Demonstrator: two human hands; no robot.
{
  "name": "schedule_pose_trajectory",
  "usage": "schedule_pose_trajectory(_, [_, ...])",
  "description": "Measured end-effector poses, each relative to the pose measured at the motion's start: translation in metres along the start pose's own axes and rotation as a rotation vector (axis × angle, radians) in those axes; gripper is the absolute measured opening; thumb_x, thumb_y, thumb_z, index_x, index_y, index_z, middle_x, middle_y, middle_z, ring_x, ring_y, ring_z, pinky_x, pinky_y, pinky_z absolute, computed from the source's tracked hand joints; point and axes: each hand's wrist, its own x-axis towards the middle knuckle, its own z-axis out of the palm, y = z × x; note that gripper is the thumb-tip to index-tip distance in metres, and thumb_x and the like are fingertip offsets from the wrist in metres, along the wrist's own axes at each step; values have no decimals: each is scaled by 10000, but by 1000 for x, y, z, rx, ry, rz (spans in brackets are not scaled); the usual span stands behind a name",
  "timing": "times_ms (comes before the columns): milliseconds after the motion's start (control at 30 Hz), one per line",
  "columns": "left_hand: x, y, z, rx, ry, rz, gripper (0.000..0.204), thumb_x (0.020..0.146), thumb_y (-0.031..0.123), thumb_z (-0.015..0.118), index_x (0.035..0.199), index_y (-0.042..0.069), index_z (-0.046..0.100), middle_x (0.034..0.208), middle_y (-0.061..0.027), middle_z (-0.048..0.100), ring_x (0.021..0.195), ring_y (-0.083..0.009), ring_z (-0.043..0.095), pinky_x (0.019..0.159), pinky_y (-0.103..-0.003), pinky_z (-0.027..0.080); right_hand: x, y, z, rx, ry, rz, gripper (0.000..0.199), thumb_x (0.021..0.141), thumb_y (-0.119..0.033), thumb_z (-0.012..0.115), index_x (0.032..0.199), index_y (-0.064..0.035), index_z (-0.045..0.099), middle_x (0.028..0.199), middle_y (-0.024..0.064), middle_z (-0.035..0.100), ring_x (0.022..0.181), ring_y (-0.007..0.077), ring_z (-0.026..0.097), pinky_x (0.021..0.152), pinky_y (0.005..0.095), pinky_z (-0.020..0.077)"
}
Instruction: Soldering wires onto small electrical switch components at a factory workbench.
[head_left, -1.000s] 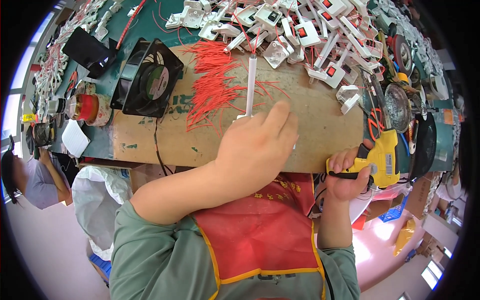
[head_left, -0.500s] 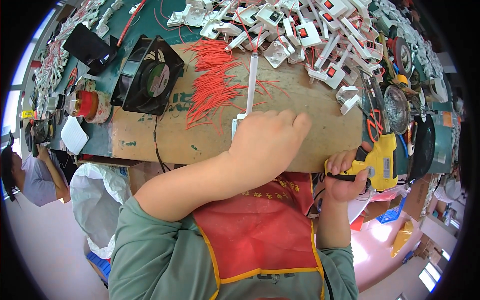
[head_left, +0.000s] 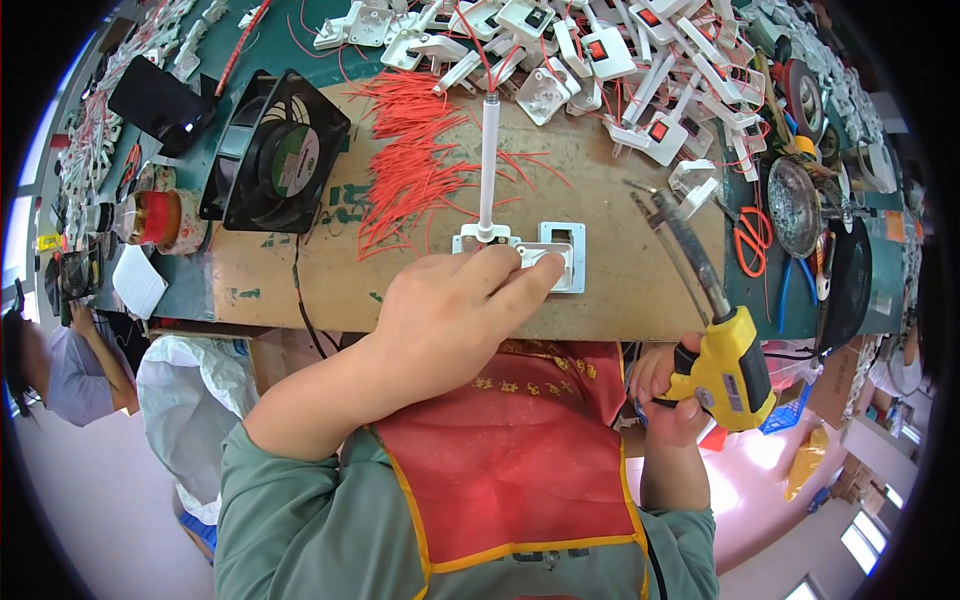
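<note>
My left hand lies over a white plastic housing at the board's near edge. Two fingers reach onto it, and the thumb is hidden. From this housing a white tube points away from me, with red wires coming out of its far end. A pale frame-like plate with a square opening shows beside the fingertips. My right hand is closed round the grip of a yellow and black soldering gun. Its dark, long tip points up and away, above the board's right side and apart from the housing.
Loose red wires lie in a bundle on the brown board. A black fan stands at the left. White switch housings are heaped at the back. Orange-handled scissors and a round metal dish lie at the right.
My left hand has moved left and nearer, uncovering the white housing and plate. The soldering gun has tilted and shifted left and nearer, its tip swinging left.
</note>
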Motion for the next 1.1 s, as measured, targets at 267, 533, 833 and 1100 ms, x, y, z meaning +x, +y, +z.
schedule_pose_trajectory(267, [-8,-2,14,-128,125,-94,341,738,75,618,1077,47,598,797,-51,566,656,-208,604,532,-350,490,-11,-18,1,-57,-127,210,855,776,-492,792,1387,-33,407,719,15,508,615,162,535,560,304,445])
schedule_pose_trajectory(533, [-3,0,19,-15,179,-36,243,715,20,726,937,70,639,961,-56,622,639,-195,609,539,-306,481,-24,-32,-5,-47,-85,387,872,732,-487,830,1362,-34,431,705,7,490,591,149,512,535,284,431])
schedule_pose_trajectory(833, [6,5,30,21,221,-72,193,715,37,723,888,58,642,963,-45,618,624,-185,597,532,-312,464,-25,-36,-2,-87,24,420,840,723,-498,830,1292,0,466,666,8,468,546,135,481,467,259,397])
schedule_pose_trajectory(1100, [9,5,30,44,179,-91,160,727,46,711,869,53,636,961,-42,614,619,-184,592,534,-315,462,-24,-33,-7,-64,12,418,775,755,-495,807,1241,8,474,661,19,472,534,128,468,462,258,391])
